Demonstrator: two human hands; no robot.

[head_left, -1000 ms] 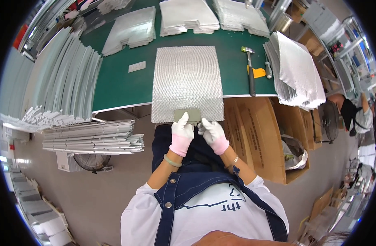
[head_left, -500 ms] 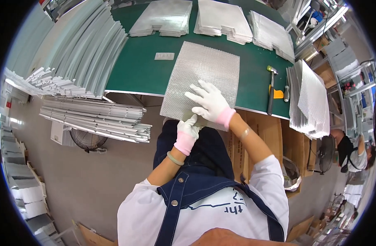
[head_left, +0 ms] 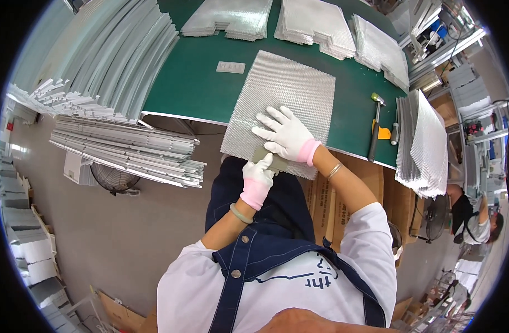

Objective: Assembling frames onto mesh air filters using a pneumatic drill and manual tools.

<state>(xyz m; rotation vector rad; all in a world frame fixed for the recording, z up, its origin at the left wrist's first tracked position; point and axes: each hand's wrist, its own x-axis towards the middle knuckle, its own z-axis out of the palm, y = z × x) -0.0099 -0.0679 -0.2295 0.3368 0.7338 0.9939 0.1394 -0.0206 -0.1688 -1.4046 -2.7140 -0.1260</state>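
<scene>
A silvery sheet of fine metal mesh [head_left: 290, 83] lies on the green tabletop, its near edge hanging over the front towards my lap. My right hand [head_left: 287, 136], in a white glove with a pink cuff, rests flat on the lower part of the sheet with its fingers spread. Just below it, my gloved left hand [head_left: 257, 177] pinches a small flat grey-green plate [head_left: 279, 162] against the sheet's near edge. Part of that plate is hidden by my fingers, and its exact kind does not show.
Stacks of notched mesh sheets [head_left: 315, 19] line the table's far side. Tall piles of metal strips [head_left: 118, 55] stand at left. A hammer [head_left: 375, 125], a screwdriver [head_left: 395, 133] and another mesh stack [head_left: 426, 144] lie at right. Cardboard boxes [head_left: 343, 194] sit below the table.
The grey-green plate by my left hand shows more now. My right hand stays spread on the sheet. The whole view has shifted slightly.
</scene>
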